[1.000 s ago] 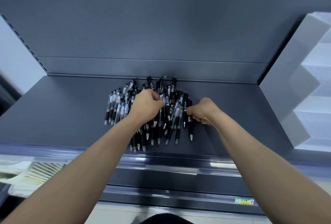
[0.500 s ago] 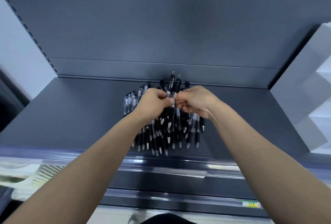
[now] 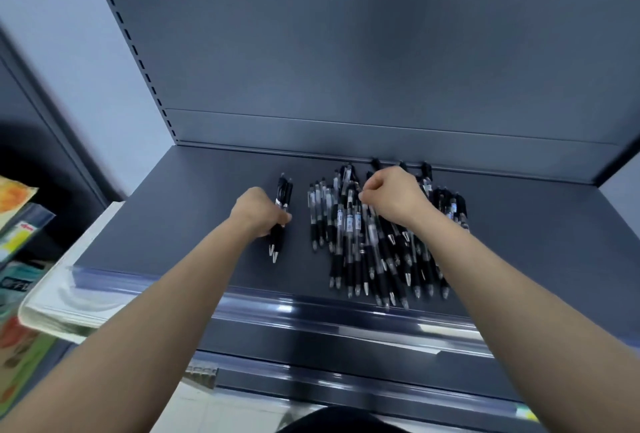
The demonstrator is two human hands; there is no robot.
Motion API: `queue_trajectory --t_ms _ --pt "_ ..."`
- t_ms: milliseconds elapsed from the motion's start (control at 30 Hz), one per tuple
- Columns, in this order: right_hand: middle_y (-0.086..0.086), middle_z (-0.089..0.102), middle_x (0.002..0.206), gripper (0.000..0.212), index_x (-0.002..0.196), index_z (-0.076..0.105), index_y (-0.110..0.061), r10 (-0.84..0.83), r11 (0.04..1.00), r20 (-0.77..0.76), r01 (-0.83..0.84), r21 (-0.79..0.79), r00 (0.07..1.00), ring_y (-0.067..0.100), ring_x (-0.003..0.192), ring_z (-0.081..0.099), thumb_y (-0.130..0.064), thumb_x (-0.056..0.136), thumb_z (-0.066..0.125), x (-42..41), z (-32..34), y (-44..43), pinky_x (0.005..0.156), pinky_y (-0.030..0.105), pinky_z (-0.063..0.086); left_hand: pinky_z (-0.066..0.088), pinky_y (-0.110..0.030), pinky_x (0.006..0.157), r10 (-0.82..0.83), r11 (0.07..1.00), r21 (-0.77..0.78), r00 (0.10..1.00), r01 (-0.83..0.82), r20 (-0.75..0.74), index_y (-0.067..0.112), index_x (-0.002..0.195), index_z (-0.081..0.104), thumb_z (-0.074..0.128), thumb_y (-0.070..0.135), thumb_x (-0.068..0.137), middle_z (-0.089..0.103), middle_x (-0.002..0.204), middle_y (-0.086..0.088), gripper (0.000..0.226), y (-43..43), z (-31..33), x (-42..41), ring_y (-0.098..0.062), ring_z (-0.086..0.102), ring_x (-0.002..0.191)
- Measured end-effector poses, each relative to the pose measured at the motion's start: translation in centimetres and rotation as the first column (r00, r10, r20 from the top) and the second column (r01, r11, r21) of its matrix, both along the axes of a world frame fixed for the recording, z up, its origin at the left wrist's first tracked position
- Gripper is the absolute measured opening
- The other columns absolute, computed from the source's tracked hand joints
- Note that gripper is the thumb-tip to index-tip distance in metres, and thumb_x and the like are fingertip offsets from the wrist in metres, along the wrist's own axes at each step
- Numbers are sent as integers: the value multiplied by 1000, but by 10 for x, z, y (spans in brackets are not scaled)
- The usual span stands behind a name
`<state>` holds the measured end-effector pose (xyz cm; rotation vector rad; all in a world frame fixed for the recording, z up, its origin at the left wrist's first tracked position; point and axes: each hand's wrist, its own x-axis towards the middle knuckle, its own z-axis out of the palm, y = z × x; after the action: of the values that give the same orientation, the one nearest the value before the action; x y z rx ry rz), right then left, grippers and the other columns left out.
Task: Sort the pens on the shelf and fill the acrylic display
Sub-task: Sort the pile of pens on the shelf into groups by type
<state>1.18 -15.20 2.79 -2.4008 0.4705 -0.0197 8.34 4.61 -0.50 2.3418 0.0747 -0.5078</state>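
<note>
A dark grey metal shelf (image 3: 207, 197) with a matching back panel (image 3: 346, 52) and a clear price strip (image 3: 114, 282) along its front edge. Blurred booklets (image 3: 20, 225) are stacked to the left. The pens carry white barrel labels, too small to read. The left hand (image 3: 258, 213) grips a small bundle of black pens (image 3: 284, 195) resting on the shelf, apart from the pile of pens (image 3: 349, 235) to its right. The right hand (image 3: 394, 199) curls over that pile, fingertips pinching into it. The pens lie front to back, tips toward the person.
</note>
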Motion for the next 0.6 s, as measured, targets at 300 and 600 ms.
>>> queue_trajectory --t_ms 300,600 --pt "4 42 54 47 55 35 -10 -72 943 -204 0 -333 976 19 49 42 -25 88 64 -5 1 11 58 28 40 52 -34 68 -63 976 212 997 52 46 10 65 40 79 31 73 61 83 -14 45 7 -2 9 -31 62 75" --pt "2 47 66 49 62 37 -11 -79 937 -344 -47 -346 936 24 69 53 -43 82 69 -22 7 30 63 30 41 41 -44 90 -321 905 389 877 173 358 -1 115 50 70 35 82 51 120 -20 53 -23 10 -12 -37 48 112"
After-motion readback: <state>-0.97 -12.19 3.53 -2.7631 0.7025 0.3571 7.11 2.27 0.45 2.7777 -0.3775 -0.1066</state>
